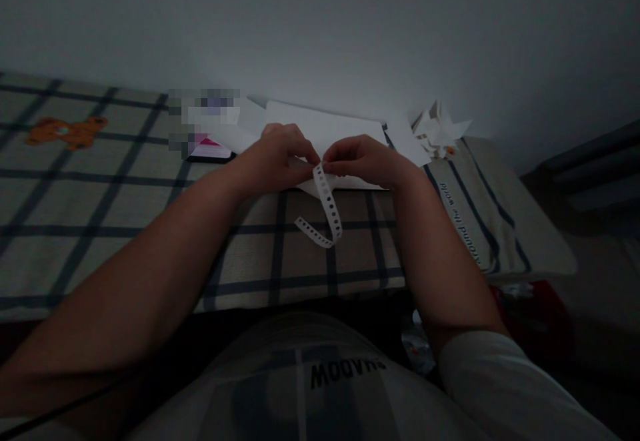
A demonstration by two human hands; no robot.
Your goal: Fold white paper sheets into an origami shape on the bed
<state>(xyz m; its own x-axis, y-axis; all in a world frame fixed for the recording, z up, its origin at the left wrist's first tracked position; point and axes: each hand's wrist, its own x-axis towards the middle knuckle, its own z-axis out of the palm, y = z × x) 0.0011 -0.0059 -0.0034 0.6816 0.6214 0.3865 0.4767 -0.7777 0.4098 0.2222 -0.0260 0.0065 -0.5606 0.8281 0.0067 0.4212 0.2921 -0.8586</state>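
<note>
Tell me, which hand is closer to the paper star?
Right. The right hand lies just left of the paper star; the left hand is farther left, both pinching the strip.

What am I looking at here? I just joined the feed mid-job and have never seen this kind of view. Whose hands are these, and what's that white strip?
There is one picture, from a camera worn on a person's head, looking forward and down, so the arms reaching in from below are the wearer's own. No machine is involved. The left hand and right hand meet over a bed covered in a checked blanket. Together they pinch the top of a white paper strip with punched holes, which hangs down and curls at its end. Behind the hands lie white paper sheets, and to the right a pile of folded paper pieces. The room is dim.
</note>
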